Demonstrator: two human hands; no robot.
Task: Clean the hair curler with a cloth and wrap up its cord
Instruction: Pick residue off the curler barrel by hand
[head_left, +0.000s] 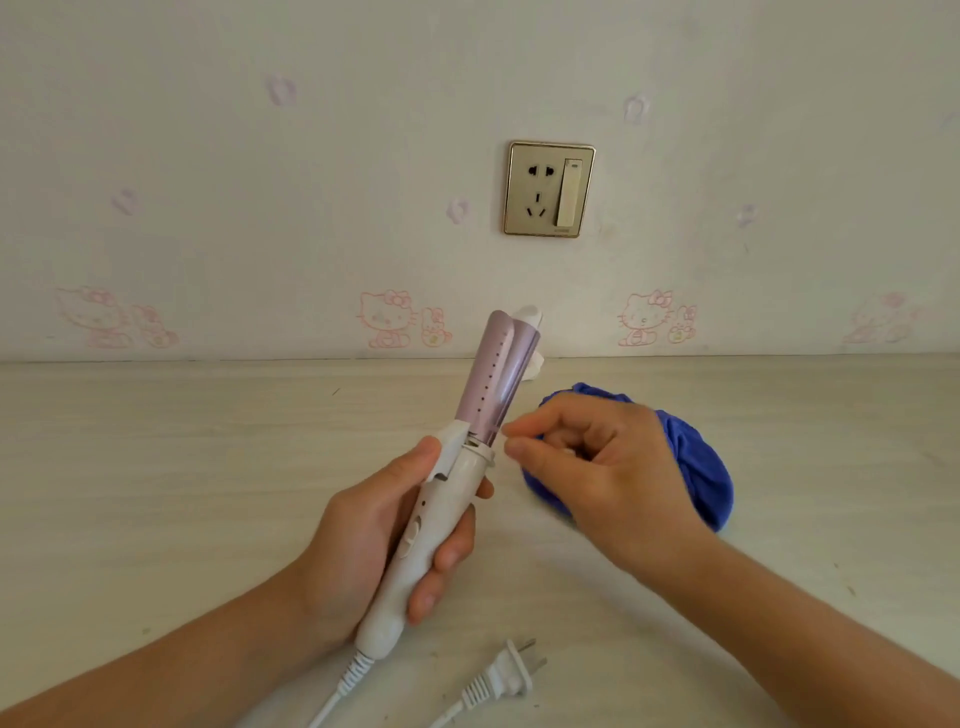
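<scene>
Left hand (363, 535) is wrapped around the white handle of the hair curler (457, 467), holding it tilted up above the counter (156, 467), while the right hand (597, 467), loosely curled and holding nothing, hovers over the blue cloth (701, 467), plug (509, 675) lying loose near the front.

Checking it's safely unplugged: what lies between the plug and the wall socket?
In the head view, the plug lies on the table; the curler in the left hand rises between it and the empty wall socket.

There are 2 bare hands, the left hand (363, 530) and the right hand (597, 457); 1 white hair curler with lilac barrel (457, 467); 1 crumpled blue cloth (701, 467); 1 white 2-pin plug (506, 673); and 1 gold-framed wall socket (549, 188).
</scene>
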